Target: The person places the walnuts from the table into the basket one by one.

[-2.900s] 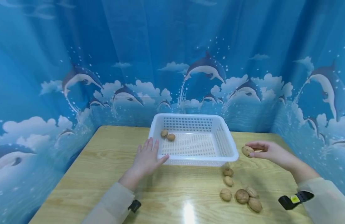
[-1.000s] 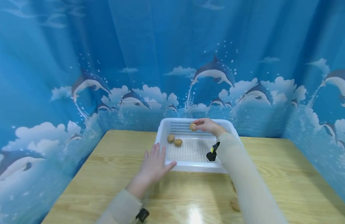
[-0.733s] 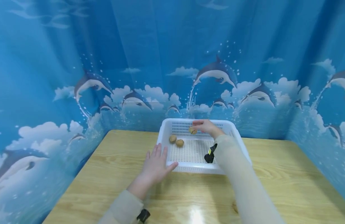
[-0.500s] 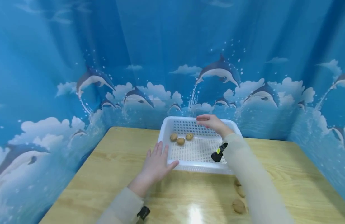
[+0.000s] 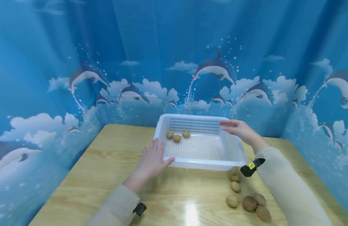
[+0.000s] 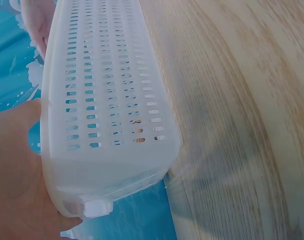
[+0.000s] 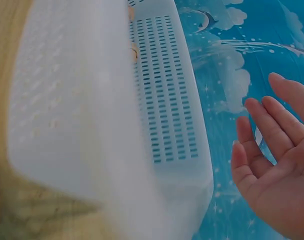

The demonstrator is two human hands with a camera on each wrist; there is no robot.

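A white plastic basket [image 5: 202, 163] with slotted walls stands on the table. Three walnuts [image 5: 176, 138] lie together at its far left inside. My left hand [image 5: 151, 160] rests with spread, straight fingers on the basket's left rim; the left wrist view has its thumb [image 6: 27, 116] against that rim. Above the basket's right side hovers my right hand [image 5: 239, 129], holding nothing, its fingers loosely extended. The right wrist view confirms an empty palm [image 7: 287, 190] beyond the basket wall.
Several more walnuts [image 5: 249, 204] lie on the wooden table [image 5: 106, 175], right of the basket's near corner and beside my right forearm. A blue curtain [image 5: 174, 62] printed with dolphins encloses the table at the back and sides.
My right hand carried a walnut from the table's right side into the basket, let it go beside the other two, and has since moved back right, empty. My left hand stayed at the rim.
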